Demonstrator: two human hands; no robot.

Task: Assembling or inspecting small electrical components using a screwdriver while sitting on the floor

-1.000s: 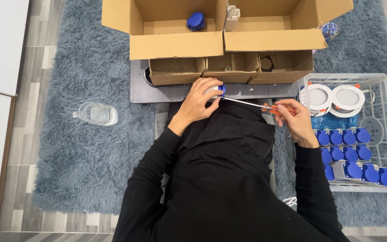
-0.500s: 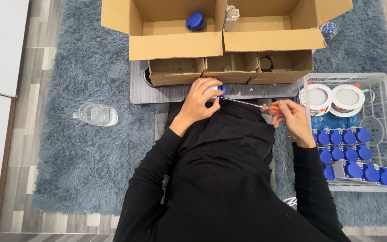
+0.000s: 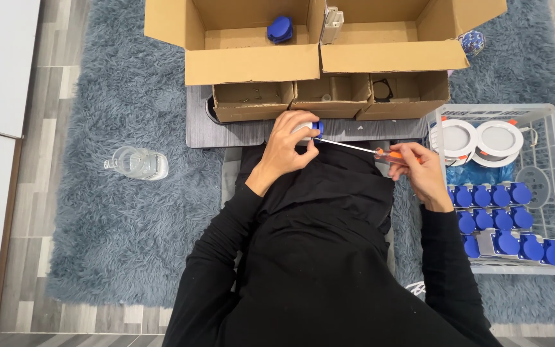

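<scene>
The left hand (image 3: 287, 144) has its fingers clenched round a white and blue socket (image 3: 309, 128), held just above the lap at the near edge of the grey board (image 3: 226, 132); the right hand (image 3: 419, 173) grips the orange handle of a screwdriver (image 3: 367, 150), its thin shaft reaching left so the tip meets the socket's blue end; behind the board's far edge stand small open cartons (image 3: 329, 99), and behind those two large boxes (image 3: 258, 61), the left one holding a blue part (image 3: 280, 29); on the rug (image 3: 97, 212) to the left lies a clear bottle (image 3: 137, 163); to the right a white crate (image 3: 550, 193) holds rows of blue sockets (image 3: 493, 196) and two round white lamps (image 3: 476, 138) at its far end.
</scene>
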